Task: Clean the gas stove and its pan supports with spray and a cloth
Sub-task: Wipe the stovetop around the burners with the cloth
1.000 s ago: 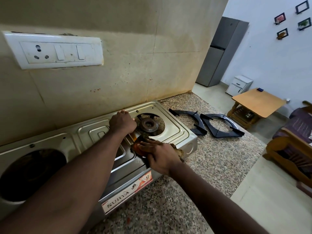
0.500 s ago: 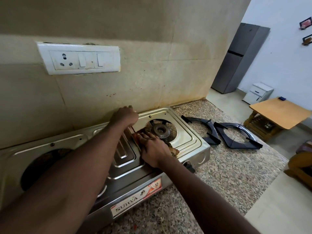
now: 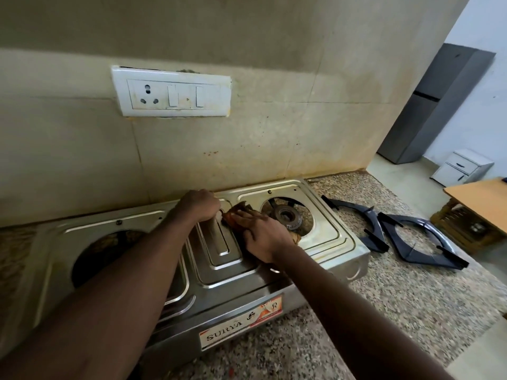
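A glossy stainless-steel gas stove (image 3: 225, 272) is gleaming on the speckled, polished granite desk (image 3: 384, 311); two dark metal pan supports (image 3: 417, 257) are looking matt.

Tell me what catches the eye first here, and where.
On the steel stove, the right hand presses a brown cloth beside the bare right burner, and the left hand rests curled near the wall. Two dark pan supports lie on the counter right of it. A white switchboard hangs on the wall above.
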